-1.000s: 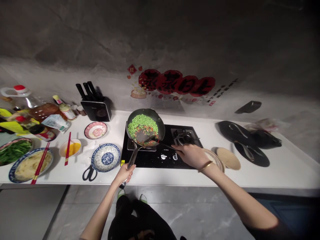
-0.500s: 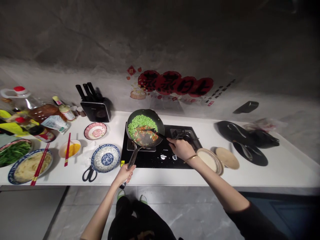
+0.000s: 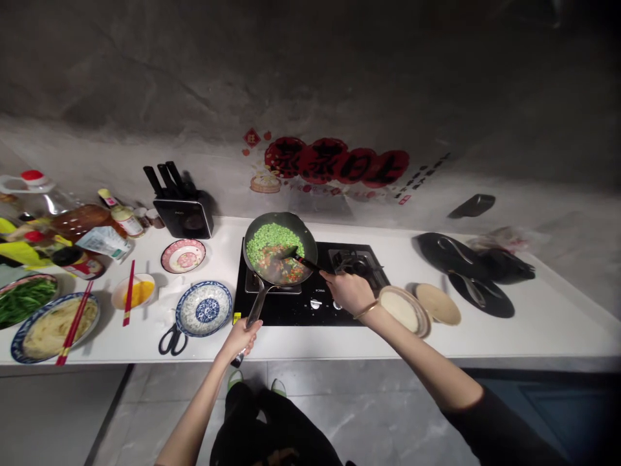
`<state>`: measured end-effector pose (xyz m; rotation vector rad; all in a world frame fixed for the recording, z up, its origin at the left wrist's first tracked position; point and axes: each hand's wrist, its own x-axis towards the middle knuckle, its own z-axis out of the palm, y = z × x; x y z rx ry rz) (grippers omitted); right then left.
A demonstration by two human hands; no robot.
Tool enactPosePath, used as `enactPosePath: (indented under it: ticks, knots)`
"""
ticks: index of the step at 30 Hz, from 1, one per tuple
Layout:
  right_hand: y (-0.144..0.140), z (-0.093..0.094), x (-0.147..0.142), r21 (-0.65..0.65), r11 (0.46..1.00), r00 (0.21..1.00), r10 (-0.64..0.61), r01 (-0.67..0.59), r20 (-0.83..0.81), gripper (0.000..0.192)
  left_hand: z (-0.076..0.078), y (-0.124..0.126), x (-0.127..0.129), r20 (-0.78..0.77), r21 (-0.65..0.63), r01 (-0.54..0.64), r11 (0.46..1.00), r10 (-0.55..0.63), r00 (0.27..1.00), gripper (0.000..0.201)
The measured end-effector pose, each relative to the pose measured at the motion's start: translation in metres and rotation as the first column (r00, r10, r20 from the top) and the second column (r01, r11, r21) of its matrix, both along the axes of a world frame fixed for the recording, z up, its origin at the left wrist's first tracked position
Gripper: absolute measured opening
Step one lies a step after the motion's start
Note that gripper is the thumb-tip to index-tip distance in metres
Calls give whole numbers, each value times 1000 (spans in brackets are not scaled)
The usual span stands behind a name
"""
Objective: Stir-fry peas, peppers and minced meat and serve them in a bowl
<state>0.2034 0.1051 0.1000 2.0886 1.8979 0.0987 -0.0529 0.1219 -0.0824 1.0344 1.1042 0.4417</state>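
I see the left hand (image 3: 242, 338) gripping a round dark wok (image 3: 309, 244) by its handle; the right hand (image 3: 352, 292), a black spatula (image 3: 309, 263); a blue-and-white round bowl (image 3: 207, 310) crowds the left.

Marbled grey wall (image 3: 310, 84) at 12 o'clock, kinda gloomy up top, red-and-black lettering decal (image 3: 337, 162) lower down. White countertop (image 3: 301, 343), grey floor tiles (image 3: 369, 414) around 5.

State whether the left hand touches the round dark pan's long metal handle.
Touching: the head view shows the left hand wrapped around the long metal handle.
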Motion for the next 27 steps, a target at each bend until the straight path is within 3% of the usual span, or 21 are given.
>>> enactPosePath:
  ticks: [4,7,9,12,17,20,23,27]
  knots:
    - [-4,27,23,-103,991,990,-97,86,-102,38,1,-1,1,7,-3,-6,1000,6,1000,43]
    - [-2,51,33,-137,987,990,-94,79,-104,39,5,-2,1,13,6,-3,1000,3,1000,43]
    - [4,56,34,-173,983,994,-77,63,-76,39,7,-2,1,8,9,-4,1000,4,1000,43]
    - [14,46,29,-174,984,994,-47,30,-95,38,10,-3,1,-12,7,-7,1000,7,1000,44]
    - [20,13,14,34,996,983,-75,82,-170,40,13,-3,2,-26,-18,-13,1000,12,1000,45]
    - [17,4,5,31,999,982,-22,28,-187,40,13,-2,1,-18,-32,-17,999,17,1000,45]
    - [10,10,4,-31,999,986,34,-40,-163,39,12,-2,1,-11,-42,-23,999,23,1000,46]
    - [-2,33,9,-66,998,995,-5,-2,-97,39,13,-3,1,-5,-45,-35,998,35,999,46]
